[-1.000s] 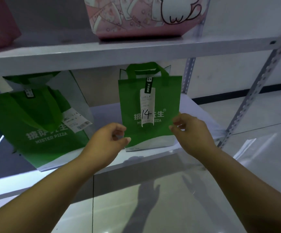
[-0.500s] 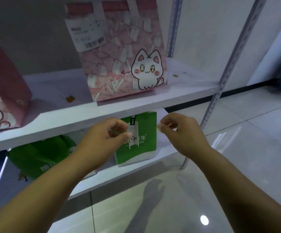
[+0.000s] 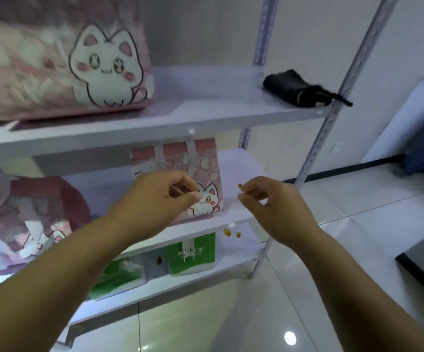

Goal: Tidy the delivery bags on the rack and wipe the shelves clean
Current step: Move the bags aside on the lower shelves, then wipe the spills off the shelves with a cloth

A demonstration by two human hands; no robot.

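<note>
My left hand point(image 3: 165, 196) hovers in front of a small pink cat bag point(image 3: 198, 163) on the middle shelf point(image 3: 239, 219), thumb pressed to curled fingers with nothing in them. My right hand point(image 3: 269, 199) hangs to the right of that bag, fingers curled, with a brown crumb point(image 3: 240, 185) at its fingertips; I cannot tell whether it touches the crumb. A large pink cat bag point(image 3: 91, 67) stands on the top shelf point(image 3: 155, 130). A green bag marked 14 point(image 3: 193, 252) stands upright on the lower shelf, and a second green bag point(image 3: 117, 275) leans to its left.
A black folded pouch point(image 3: 297, 90) lies at the right end of the top shelf. More pink bags point(image 3: 41, 212) crowd the left of the middle shelf. Brown crumbs point(image 3: 231, 233) lie on the lower shelf. A perforated rack post point(image 3: 332, 118) rises on the right above glossy floor tiles.
Both hands have let go of the green bag marked 14 and risen to the middle shelf. My view has tilted up, bringing the top shelf and black pouch in.
</note>
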